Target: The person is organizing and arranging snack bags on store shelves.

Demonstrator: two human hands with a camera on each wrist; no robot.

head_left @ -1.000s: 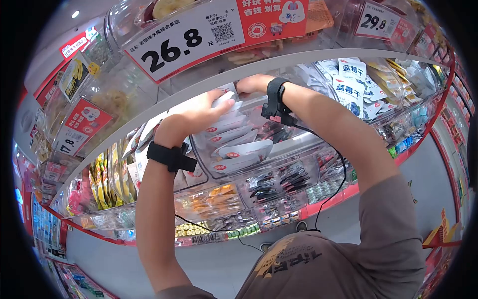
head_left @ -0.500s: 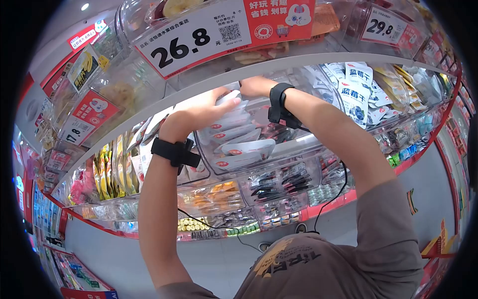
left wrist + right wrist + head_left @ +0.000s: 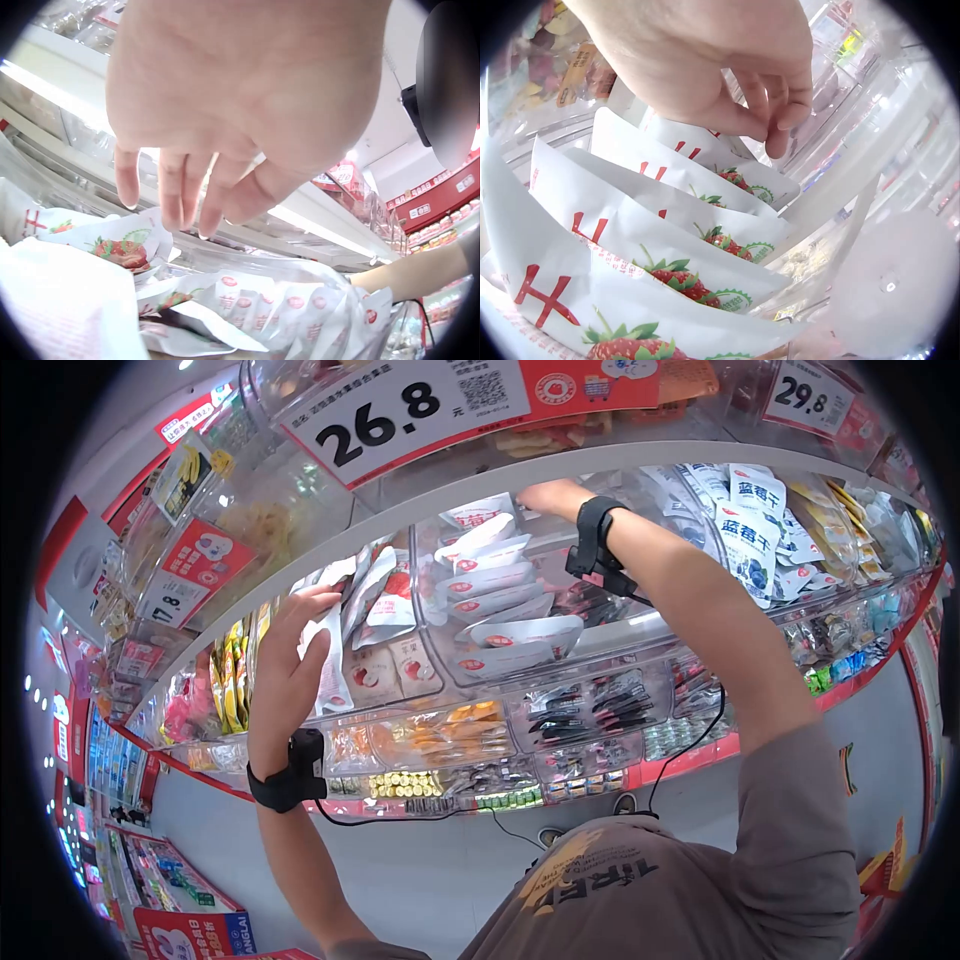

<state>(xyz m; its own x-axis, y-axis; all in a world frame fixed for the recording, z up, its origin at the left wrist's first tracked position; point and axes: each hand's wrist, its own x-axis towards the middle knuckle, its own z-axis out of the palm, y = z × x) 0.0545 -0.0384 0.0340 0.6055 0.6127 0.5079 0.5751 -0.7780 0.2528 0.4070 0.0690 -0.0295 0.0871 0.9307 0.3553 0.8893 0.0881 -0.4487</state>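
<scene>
In the head view, my left hand (image 3: 290,670) is over the left bin, its fingers extended above white packets with red fruit pictures (image 3: 388,605). The left wrist view shows those fingers pointing down, nothing between them, behind a strawberry packet (image 3: 124,247). My right hand (image 3: 553,498) is at the back of the middle bin, partly under the shelf lip. A row of white packets (image 3: 495,577) stands in that bin beside it. Up close, the right fingers (image 3: 780,112) hang loosely curled just above the rear strawberry dried-fruit packets (image 3: 675,210), with nothing visible in them.
A white shelf edge (image 3: 450,505) runs above both hands, with a 26.8 price sign (image 3: 400,420) over it. Blueberry packets (image 3: 748,540) fill the bin at right. Yellow packets (image 3: 232,680) stand at left. Clear bin walls (image 3: 428,610) divide the rows.
My left hand has left the row of white packets and moved left over the neighbouring bin. My right hand stays at the back of the middle bin. The head view has shifted slightly.
</scene>
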